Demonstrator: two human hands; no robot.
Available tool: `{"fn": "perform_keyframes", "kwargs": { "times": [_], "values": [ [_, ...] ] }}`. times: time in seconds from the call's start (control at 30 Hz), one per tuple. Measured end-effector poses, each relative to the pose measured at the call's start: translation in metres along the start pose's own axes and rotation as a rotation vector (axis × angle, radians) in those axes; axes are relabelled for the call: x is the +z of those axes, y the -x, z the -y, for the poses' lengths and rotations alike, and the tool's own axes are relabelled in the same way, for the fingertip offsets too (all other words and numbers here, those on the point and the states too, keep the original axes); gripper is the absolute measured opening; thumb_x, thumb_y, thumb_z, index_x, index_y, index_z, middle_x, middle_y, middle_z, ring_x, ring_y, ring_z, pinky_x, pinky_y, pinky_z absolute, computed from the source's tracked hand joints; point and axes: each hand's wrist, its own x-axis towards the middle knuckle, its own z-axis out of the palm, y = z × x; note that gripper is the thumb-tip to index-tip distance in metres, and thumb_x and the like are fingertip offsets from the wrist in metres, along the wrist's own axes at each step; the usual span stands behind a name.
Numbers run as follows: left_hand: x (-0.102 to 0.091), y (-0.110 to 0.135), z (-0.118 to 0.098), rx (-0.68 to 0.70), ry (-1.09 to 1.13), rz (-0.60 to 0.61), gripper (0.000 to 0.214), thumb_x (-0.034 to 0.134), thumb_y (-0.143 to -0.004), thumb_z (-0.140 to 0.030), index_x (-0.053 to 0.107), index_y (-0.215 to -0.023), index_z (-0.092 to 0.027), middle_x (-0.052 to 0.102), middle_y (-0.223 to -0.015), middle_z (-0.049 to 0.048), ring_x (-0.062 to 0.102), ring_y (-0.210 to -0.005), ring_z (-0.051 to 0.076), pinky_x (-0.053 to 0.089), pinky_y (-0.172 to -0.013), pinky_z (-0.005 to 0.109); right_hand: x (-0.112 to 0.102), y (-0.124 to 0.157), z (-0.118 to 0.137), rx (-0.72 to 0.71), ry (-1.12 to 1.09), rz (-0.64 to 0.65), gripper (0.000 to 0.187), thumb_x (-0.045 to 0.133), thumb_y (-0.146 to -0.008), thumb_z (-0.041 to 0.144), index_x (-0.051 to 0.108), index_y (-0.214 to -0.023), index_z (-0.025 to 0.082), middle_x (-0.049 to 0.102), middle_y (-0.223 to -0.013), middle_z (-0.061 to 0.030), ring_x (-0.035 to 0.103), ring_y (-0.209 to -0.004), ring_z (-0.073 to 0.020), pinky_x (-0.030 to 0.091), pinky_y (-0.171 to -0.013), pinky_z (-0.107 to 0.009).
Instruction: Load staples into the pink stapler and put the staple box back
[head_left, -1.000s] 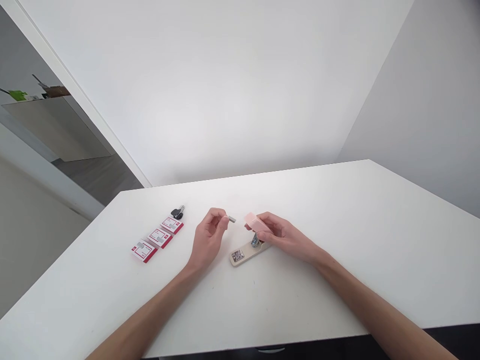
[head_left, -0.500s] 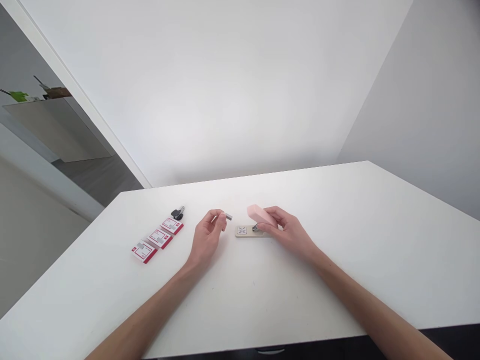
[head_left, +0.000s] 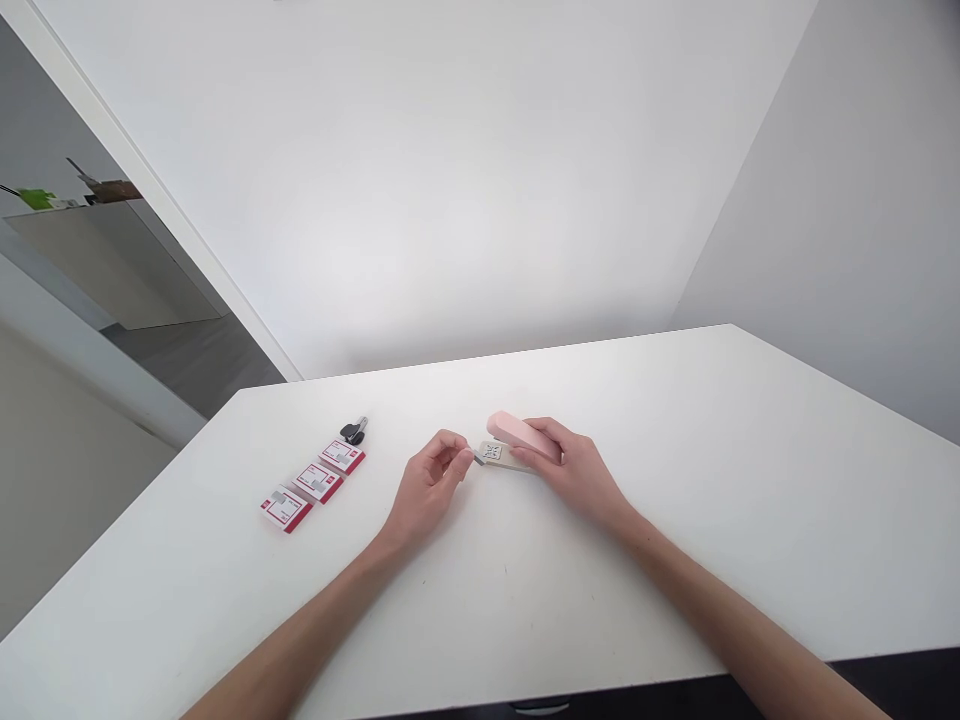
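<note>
stapler (head_left: 514, 430): rear behind right hand (head_left: 581, 470)
grey strip (head_left: 478, 459): partly behind left fingers (head_left: 459, 465)
box print (head_left: 318, 480): too small to read

Green item (head_left: 36, 199) atop pale cabinet (head_left: 124, 268)

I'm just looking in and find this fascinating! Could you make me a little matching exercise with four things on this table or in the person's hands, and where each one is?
Things
1. Pink stapler
2. Red-and-white packs
3. Small grey strip
4. Black-and-silver tool

Places
A. Pinched by the left fingers
B. Just past the far end of a diagonal row
C. Held by the right fingers
D. Three in a diagonal row on the white table

Pairs: 1-C, 2-D, 3-A, 4-B
</note>
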Motion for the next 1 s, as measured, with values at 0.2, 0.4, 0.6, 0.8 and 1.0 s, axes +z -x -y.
{"fn": "perform_keyframes", "kwargs": {
  "times": [0.2, 0.4, 0.6, 0.8, 1.0],
  "values": [
    [0.003, 0.002, 0.001, 0.032, -0.031, -0.001, 0.03, 0.057, -0.103, -0.051, 0.06, -0.095, -0.022, 0.059, -0.087, 0.0015, 0.053, -0.078, 0.015, 0.044, -0.071, 0.028, 0.003, 0.006, 0.004, -0.341, 0.03, -0.073, 0.036, 0.065, -0.1, 0.046, 0.064, -0.135, 0.035, 0.055, -0.157, -0.007, 0.053, -0.146, -0.0314, 0.047, -0.119, -0.054],
    [0.009, 0.006, 0.001, 0.139, -0.077, 0.03, 0.025, 0.058, -0.105, -0.044, 0.06, -0.092, -0.022, 0.062, -0.091, 0.0018, 0.056, -0.082, 0.016, 0.047, -0.079, 0.031, 0.008, 0.009, 0.003, -0.467, 0.0, 0.011, 0.02, 0.076, -0.095, 0.043, 0.075, -0.113, 0.033, 0.047, -0.161, -0.0076, 0.06, -0.139, -0.036, 0.053, -0.115, -0.061],
    [0.013, 0.009, 0.005, 0.211, -0.106, 0.058, 0.023, 0.058, -0.106, -0.04, 0.062, -0.092, -0.022, 0.061, -0.091, 0.0019, 0.054, -0.08, 0.015, 0.046, -0.078, 0.032, 0.014, 0.008, 0.002, -0.527, -0.018, 0.02, 0.009, 0.073, -0.098, 0.038, 0.08, -0.101, 0.034, 0.05, -0.156, -0.0054, 0.051, -0.149, -0.035, 0.047, -0.122, -0.061],
    [0.013, 0.011, 0.011, 0.27, -0.195, -0.098, 0.015, 0.055, -0.107, -0.034, 0.056, -0.119, -0.026, 0.055, -0.089, -0.0002, 0.055, -0.082, 0.016, 0.049, -0.082, 0.033, 0.006, 0.008, 0.009, -0.257, -0.21, 0.028, 0.016, 0.075, -0.096, 0.049, 0.081, -0.097, 0.034, 0.05, -0.16, -0.0024, 0.051, -0.148, -0.0346, 0.045, -0.122, -0.058],
    [0.014, 0.013, 0.015, 0.606, -0.514, -0.168, 0.021, 0.06, -0.102, -0.019, 0.056, -0.121, -0.026, 0.06, -0.119, 0.0088, 0.058, -0.111, 0.022, 0.052, -0.093, 0.039, -0.005, 0.0, 0.01, -0.034, -0.617, 0.124, 0.026, 0.076, -0.094, 0.057, 0.079, -0.092, 0.031, 0.049, -0.165, 0.0008, 0.044, -0.154, -0.0332, 0.035, -0.127, -0.059]
  ]
}}
